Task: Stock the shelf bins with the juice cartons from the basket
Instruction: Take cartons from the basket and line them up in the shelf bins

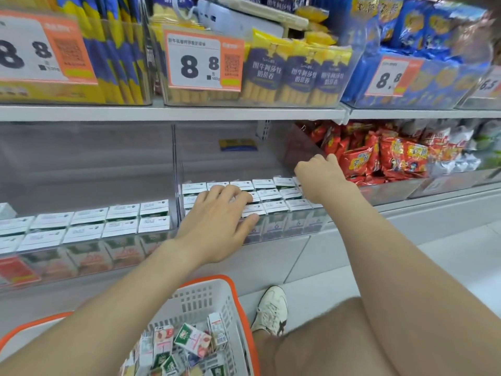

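Note:
A clear shelf bin (177, 169) in the middle holds rows of small juice cartons (273, 195) standing upright with white tops. My left hand (219, 221) lies flat on those tops near the bin's front, fingers spread, holding nothing. My right hand (321, 177) reaches over the bin's right side with its fingers curled; I cannot tell whether it grips a carton. A second bin to the left holds more cartons (89, 226). Below, a white basket with an orange rim (235, 294) holds several loose cartons (189, 340) lying jumbled.
Upper shelf (173, 113) carries bins of blue and yellow snack packs with price tags (200, 62). Red snack bags (379, 153) fill the bin to the right. My knee and a white shoe (272, 310) are on the pale floor beside the basket.

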A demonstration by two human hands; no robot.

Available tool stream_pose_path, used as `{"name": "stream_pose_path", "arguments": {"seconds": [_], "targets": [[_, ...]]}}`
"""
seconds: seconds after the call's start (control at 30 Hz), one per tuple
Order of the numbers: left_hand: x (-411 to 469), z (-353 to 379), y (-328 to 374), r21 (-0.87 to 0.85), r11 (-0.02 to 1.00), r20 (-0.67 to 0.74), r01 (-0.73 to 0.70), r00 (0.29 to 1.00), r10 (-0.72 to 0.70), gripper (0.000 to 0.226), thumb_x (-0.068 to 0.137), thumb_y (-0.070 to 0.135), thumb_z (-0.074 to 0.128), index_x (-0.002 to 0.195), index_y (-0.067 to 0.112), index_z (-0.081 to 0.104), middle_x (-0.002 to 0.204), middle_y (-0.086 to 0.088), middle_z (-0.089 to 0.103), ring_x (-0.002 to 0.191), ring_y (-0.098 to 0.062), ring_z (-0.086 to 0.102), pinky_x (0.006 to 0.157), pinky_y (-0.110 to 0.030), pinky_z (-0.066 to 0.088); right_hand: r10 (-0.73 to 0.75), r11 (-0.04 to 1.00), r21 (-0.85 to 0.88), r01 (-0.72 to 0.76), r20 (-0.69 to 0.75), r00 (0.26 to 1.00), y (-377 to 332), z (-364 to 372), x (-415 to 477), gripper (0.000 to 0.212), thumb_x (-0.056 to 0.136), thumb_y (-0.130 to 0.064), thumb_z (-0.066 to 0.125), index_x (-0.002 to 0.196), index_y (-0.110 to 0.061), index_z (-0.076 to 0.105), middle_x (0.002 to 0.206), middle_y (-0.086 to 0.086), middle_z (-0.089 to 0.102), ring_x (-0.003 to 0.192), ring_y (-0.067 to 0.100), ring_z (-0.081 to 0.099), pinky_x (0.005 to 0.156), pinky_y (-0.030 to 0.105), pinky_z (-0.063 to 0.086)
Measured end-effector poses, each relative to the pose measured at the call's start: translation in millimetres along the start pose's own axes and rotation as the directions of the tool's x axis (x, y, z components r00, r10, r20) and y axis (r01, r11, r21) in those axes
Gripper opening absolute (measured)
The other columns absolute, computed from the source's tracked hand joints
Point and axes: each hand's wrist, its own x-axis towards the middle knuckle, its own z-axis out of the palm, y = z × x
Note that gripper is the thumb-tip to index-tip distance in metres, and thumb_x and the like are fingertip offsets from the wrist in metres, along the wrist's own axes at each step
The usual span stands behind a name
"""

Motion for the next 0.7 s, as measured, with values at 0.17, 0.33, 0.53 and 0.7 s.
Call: {"name": "stream_pose_path", "arguments": {"seconds": [0.17, 0.33, 0.53, 0.7], "targets": [[-9.2, -7.0, -1.4, -0.169, 0.985, -0.114, -0.042, 0.993, 0.023, 0.039, 0.106, 0.049, 0.049, 0.134, 0.023, 0.057, 0.133, 0.005, 0.054, 0.124, -0.021, 0.050, 0.106, -0.043, 0.044, 0.030, 0.887, 0.460, 0.030, -0.123, 0.992, -16.4, -21.0, -32.8, 0.023, 0.086, -0.011, 0.055, 0.107, -0.014, 0.065, 0.105, 0.015, 0.069, 0.102, 0.041, 0.064, 0.084, 0.045, 0.055], [-61.3, -9.3, -4.7, -0.134, 0.968, -0.422, -0.214, 0.896, 0.140, 0.008, 0.096, 0.013, 0.067, 0.103, 0.009, 0.067, 0.102, -0.003, 0.061, 0.094, -0.027, 0.057, 0.083, -0.038, 0.047, -0.349, 0.646, 0.732, 0.218, 0.029, 0.937, -72.5, -63.7, -93.5, 0.019, 0.090, -0.019, 0.060, 0.084, -0.021, 0.078, 0.066, -0.008, 0.067, 0.065, 0.006, 0.058, 0.062, 0.026, 0.046], [-151.2, 33.2, -36.5, -0.210, 0.978, -0.034, -0.017, 0.999, 0.011, 0.010, 0.094, 0.028, 0.054, 0.095, 0.024, 0.064, 0.088, 0.010, 0.063, 0.079, -0.016, 0.059, 0.063, -0.034, 0.050, -0.683, 0.663, 0.638, 0.391, 0.303, 0.665, -154.2, -52.8, -117.8, 0.026, 0.088, -0.017, 0.059, 0.104, -0.006, 0.076, 0.090, 0.014, 0.073, 0.071, 0.020, 0.057, 0.064, 0.034, 0.048], [-201.1, 90.5, -62.5, -0.234, 0.960, 0.303, 0.155, 0.950, -0.080, 0.015, 0.097, 0.029, 0.052, 0.095, 0.027, 0.067, 0.093, 0.009, 0.066, 0.081, -0.016, 0.060, 0.068, -0.039, 0.053, -0.732, 0.674, 0.529, 0.515, 0.387, 0.561, -227.3, -15.1, -133.1, 0.014, 0.088, -0.007, 0.055, 0.077, -0.007, 0.063, 0.074, 0.012, 0.058, 0.067, 0.028, 0.049, 0.056, 0.032, 0.038]]}}
